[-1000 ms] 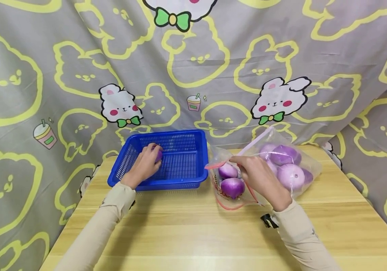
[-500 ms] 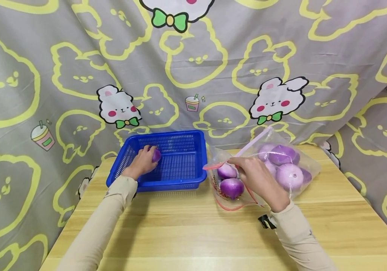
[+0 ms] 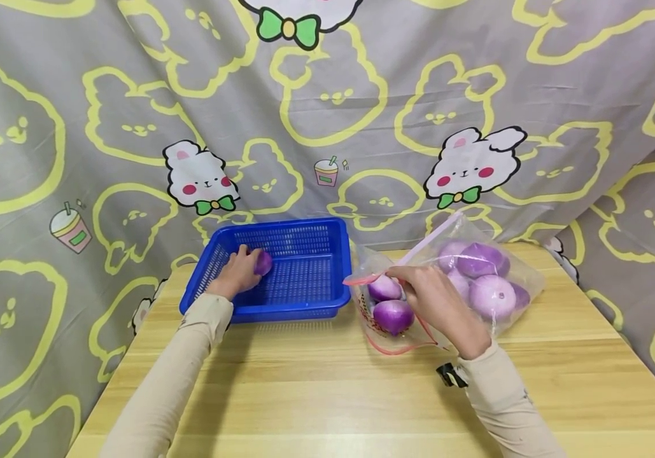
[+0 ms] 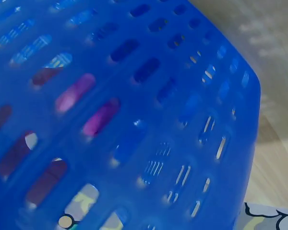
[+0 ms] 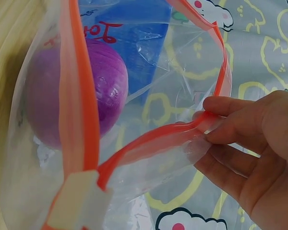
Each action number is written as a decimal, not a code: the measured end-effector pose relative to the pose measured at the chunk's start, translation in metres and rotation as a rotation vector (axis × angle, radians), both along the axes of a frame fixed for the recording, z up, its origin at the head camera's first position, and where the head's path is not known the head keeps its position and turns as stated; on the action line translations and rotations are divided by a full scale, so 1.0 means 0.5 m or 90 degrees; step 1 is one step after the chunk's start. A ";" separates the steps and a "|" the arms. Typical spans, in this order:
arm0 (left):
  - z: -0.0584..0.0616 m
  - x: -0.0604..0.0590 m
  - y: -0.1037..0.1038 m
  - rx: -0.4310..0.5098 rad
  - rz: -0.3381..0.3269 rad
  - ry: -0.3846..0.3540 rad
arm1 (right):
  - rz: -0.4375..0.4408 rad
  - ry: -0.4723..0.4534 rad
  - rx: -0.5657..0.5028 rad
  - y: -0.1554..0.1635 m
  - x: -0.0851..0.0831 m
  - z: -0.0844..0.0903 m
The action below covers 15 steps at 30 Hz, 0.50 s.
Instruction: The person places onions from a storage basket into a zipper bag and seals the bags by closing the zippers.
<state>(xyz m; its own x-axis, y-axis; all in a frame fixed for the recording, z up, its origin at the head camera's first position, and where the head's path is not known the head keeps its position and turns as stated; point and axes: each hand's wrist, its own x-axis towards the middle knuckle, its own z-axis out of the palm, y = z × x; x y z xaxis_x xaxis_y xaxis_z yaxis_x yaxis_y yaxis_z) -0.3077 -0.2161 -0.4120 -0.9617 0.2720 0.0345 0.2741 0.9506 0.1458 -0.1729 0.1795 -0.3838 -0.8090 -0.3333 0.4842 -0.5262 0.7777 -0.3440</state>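
Note:
A blue slotted basket (image 3: 304,289) stands on the wooden table (image 3: 316,388), left of centre. My left hand (image 3: 240,272) reaches into its left side and holds a purple onion (image 3: 263,262) there. In the left wrist view only the basket wall (image 4: 149,120) shows, with purple visible through its slots. A clear zip bag (image 3: 447,280) with an orange-red seal lies to the right and holds several purple onions (image 3: 393,316). My right hand (image 3: 433,296) pinches the bag's upper rim (image 5: 201,125) and keeps the mouth open. One onion (image 5: 81,91) lies at the opening.
A grey cloth with yellow rabbit outlines (image 3: 327,108) hangs behind and around the table. Bare wooden tabletop stretches in front of the basket and bag. A small black clip (image 3: 450,375) lies near my right sleeve.
My left hand has carried the onion a little further back and left inside the basket. The right hand and bag have stayed in place.

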 end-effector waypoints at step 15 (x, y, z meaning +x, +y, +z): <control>-0.006 -0.010 -0.015 0.007 -0.033 -0.008 | -0.005 -0.014 0.007 0.000 0.004 0.003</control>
